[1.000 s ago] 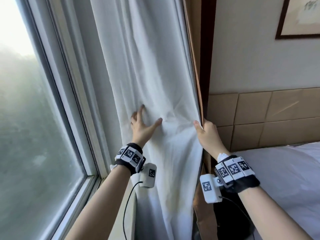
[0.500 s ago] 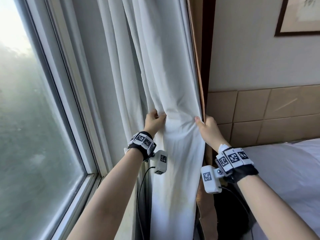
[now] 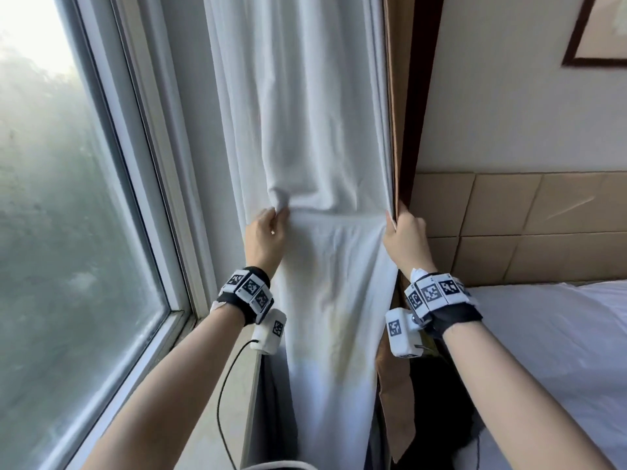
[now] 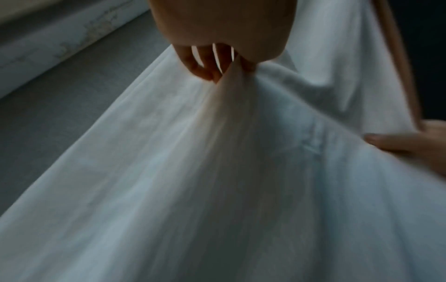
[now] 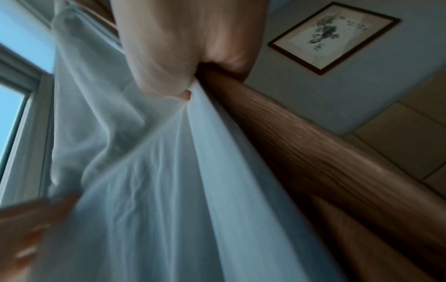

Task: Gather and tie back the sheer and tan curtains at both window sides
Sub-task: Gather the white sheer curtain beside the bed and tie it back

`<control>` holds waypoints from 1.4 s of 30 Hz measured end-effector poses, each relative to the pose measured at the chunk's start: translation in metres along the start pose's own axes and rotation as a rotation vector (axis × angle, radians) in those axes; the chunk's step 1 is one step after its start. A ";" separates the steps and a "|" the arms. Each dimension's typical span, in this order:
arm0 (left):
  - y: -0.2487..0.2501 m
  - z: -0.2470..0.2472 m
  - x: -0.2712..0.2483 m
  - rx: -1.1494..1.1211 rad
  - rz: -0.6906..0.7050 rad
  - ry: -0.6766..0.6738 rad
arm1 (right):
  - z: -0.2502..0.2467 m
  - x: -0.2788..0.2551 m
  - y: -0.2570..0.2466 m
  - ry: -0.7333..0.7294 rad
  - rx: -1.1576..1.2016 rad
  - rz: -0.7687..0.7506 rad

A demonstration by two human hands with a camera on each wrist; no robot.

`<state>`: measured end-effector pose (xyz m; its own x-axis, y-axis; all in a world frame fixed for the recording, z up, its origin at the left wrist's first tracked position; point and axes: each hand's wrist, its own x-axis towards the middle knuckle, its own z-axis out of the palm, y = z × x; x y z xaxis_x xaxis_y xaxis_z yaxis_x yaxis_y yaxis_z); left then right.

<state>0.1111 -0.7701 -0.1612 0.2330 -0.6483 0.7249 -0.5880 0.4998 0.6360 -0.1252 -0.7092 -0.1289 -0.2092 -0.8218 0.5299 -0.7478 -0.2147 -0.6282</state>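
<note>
A white sheer curtain (image 3: 325, 130) hangs at the window's right side, with a tan curtain (image 3: 395, 113) behind its right edge. My left hand (image 3: 268, 228) pinches a bunched fold at the sheer's left edge; the left wrist view shows my fingers (image 4: 205, 66) curled on the sheer curtain (image 4: 217, 171). My right hand (image 3: 402, 232) grips the sheer's right edge together with the tan curtain. The right wrist view shows that hand (image 5: 173, 76) closed on the sheer curtain (image 5: 156, 171) and the tan curtain (image 5: 301, 152). The cloth is stretched flat between both hands.
The window pane (image 3: 68, 232) and its white frame (image 3: 146, 164) fill the left. A sill (image 3: 217, 418) runs below my left forearm. A bed with white linen (image 3: 559, 351) lies at the right under a tan padded wall panel (image 3: 526, 225). A framed picture (image 3: 597, 32) hangs above.
My left hand went from lying flat on the sheer to pinching a fold, then drew leftward, pulling the cloth taut. My right hand kept its grip at the right edge.
</note>
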 end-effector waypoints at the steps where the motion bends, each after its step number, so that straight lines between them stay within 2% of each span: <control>1: 0.002 -0.004 -0.012 0.026 0.071 0.053 | 0.001 -0.003 -0.004 0.007 -0.022 0.014; 3: 0.014 -0.012 -0.036 0.027 0.208 0.112 | 0.006 -0.008 -0.012 0.027 -0.059 0.020; 5: 0.032 -0.017 -0.057 0.015 0.336 0.111 | 0.012 -0.014 -0.020 0.060 -0.084 -0.007; 7: 0.053 -0.018 -0.073 0.011 0.442 0.054 | 0.017 -0.019 -0.026 0.065 -0.117 -0.043; 9: 0.073 -0.016 -0.089 -0.016 0.503 -0.068 | 0.021 -0.025 -0.031 0.043 -0.148 -0.072; 11: 0.086 -0.011 -0.103 -0.048 0.485 -0.177 | 0.023 -0.032 -0.034 0.026 -0.146 -0.089; 15: 0.092 -0.007 -0.109 -0.144 0.313 -0.234 | 0.014 -0.046 -0.040 -0.015 -0.082 -0.082; 17: 0.083 -0.010 -0.102 -0.187 0.211 -0.190 | 0.003 -0.049 -0.037 0.007 -0.073 -0.080; 19: 0.066 -0.019 -0.092 -0.176 0.108 -0.089 | -0.010 -0.050 -0.030 0.056 -0.075 -0.056; 21: 0.048 -0.032 -0.085 -0.090 0.209 -0.070 | -0.021 -0.050 -0.023 0.088 -0.095 -0.028; 23: 0.044 -0.042 -0.085 0.151 0.363 -0.213 | -0.026 -0.048 -0.021 0.087 -0.115 -0.016; 25: 0.042 -0.042 -0.086 0.235 0.368 -0.388 | -0.026 -0.045 -0.023 0.073 -0.132 -0.013; 27: 0.049 -0.037 -0.086 0.140 0.235 -0.435 | -0.021 -0.042 -0.025 0.059 -0.128 -0.019; 30: 0.056 -0.030 -0.077 0.143 -0.005 -0.389 | -0.015 -0.041 -0.030 0.040 -0.134 -0.036; 31: 0.060 -0.028 -0.074 0.217 -0.022 -0.375 | -0.014 -0.043 -0.033 0.037 -0.146 -0.048; 33: 0.066 -0.023 -0.070 0.460 0.103 -0.348 | -0.008 -0.049 -0.040 0.035 -0.161 -0.079; 35: 0.073 -0.016 -0.073 0.537 0.214 -0.346 | 0.001 -0.056 -0.049 0.035 -0.180 -0.116; 37: 0.089 -0.009 -0.084 0.510 0.283 -0.376 | 0.011 -0.063 -0.057 0.028 -0.180 -0.138; 39: 0.102 -0.006 -0.098 0.424 0.294 -0.414 | 0.016 -0.067 -0.061 0.003 -0.102 -0.103; 42: 0.093 0.000 -0.107 0.294 0.343 -0.473 | 0.012 -0.065 -0.064 -0.161 0.114 0.040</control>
<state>0.0316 -0.6546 -0.1795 -0.3325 -0.6961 0.6364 -0.7710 0.5892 0.2417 -0.0562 -0.6480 -0.1297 -0.1274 -0.9026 0.4112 -0.6628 -0.2310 -0.7123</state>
